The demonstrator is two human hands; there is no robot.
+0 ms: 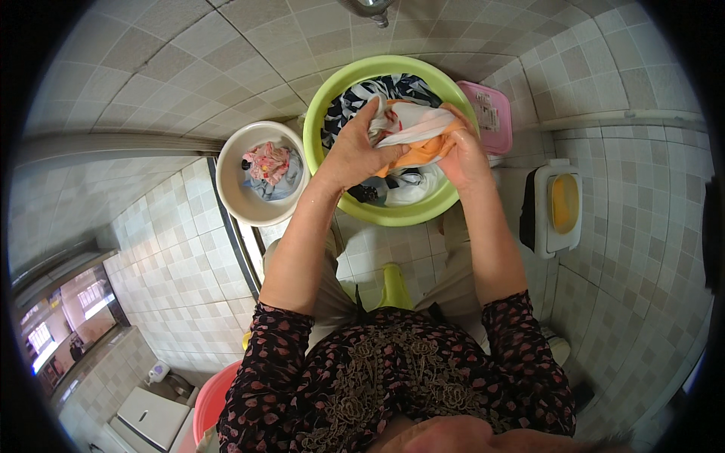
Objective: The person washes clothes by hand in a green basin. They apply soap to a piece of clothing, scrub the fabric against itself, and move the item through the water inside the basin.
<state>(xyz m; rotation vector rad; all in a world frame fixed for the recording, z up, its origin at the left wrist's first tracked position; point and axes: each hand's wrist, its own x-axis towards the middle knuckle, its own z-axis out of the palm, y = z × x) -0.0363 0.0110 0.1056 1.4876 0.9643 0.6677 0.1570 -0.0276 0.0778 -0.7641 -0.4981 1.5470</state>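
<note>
A wet white and orange garment [426, 139] is stretched between my two hands, above a lime-green plastic basin [391, 218]. My left hand [362, 150] grips its left part, thumb pointing across the cloth. On the other side my right hand [465, 150] holds the bunched orange and white fabric. Inside the basin, black-and-white patterned cloth [368, 93] lies along the far side. White cloth [410, 191] and a dark piece sit near the basin's front, partly in water. The garment hides the middle of the basin.
A cream basin [226, 195] with a pink garment [267, 162] and grey-blue cloth stands at left. A pink plastic lid or box [495, 116] lies at right, near a white bin [558, 238]. A lime-green stool [395, 286] shows between my legs; a red tub [212, 396] stands lower left.
</note>
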